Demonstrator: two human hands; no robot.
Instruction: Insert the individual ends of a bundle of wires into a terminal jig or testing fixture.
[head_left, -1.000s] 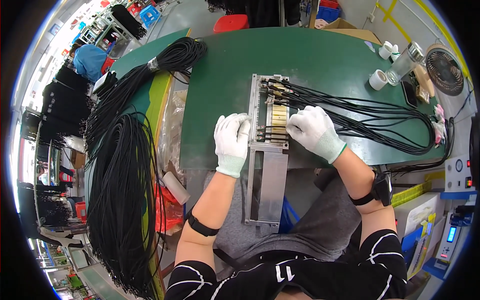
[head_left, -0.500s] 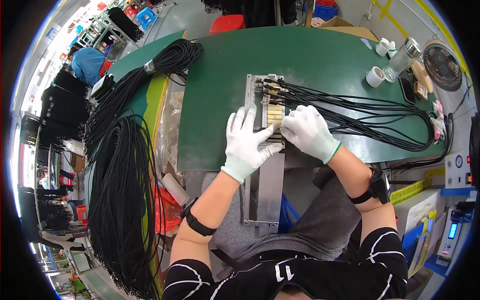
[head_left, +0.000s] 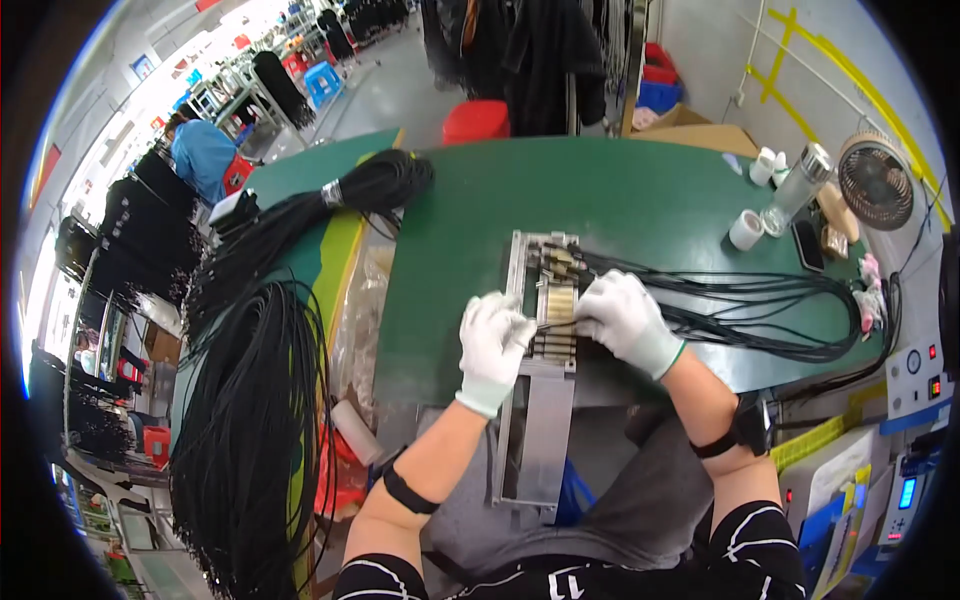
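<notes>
A metal fixture with rows of slots and brass-coloured blocks lies across the table's near edge. My white-gloved left hand is closed at the fixture's left side, its fingertips pinched together. Over the slots, a short stretch of thin black cable runs between the fingertips of both hands. My right hand, also gloved, is closed at the fixture's right side, with its fingers around that cable. Several black cables have their ends laid in the fixture's far slots and loop away to the right.
Large bundles of black cable fill the left side. On the green table, at the right, stand white rolls, a glass bottle, a phone and a fan. A person in blue sits far left.
My left hand has gone from fingers spread on the fixture to a closed pinch. The right hand remains at the fixture's right side. The whole view has tilted upward.
</notes>
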